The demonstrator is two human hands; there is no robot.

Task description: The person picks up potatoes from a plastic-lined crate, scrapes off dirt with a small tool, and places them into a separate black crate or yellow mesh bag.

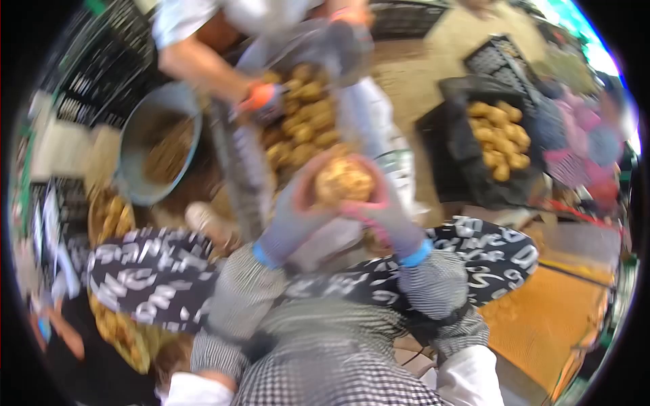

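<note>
Both my hands, in grey gloves with pink fingers and blue cuffs, are cupped around a large, round, lumpy, yellow-brown potato-like tuber [344,179]. My left hand [301,199] wraps its left side, and my right hand [384,203] wraps its right side with the thumb across the lower front. Just beyond it, a lined container [237,179] holds many similar tubers [308,122]. Blur hides the finer detail of the tuber's surface.
Opposite me, a person's orange-cuffed gloved hand [261,101] reaches into the container. A blue tub [124,159] with brown matter stands left. On the right, a black-lined crate [450,135] holds more tubers. Black crates [101,81] are stacked at far left; people sit at far right.
</note>
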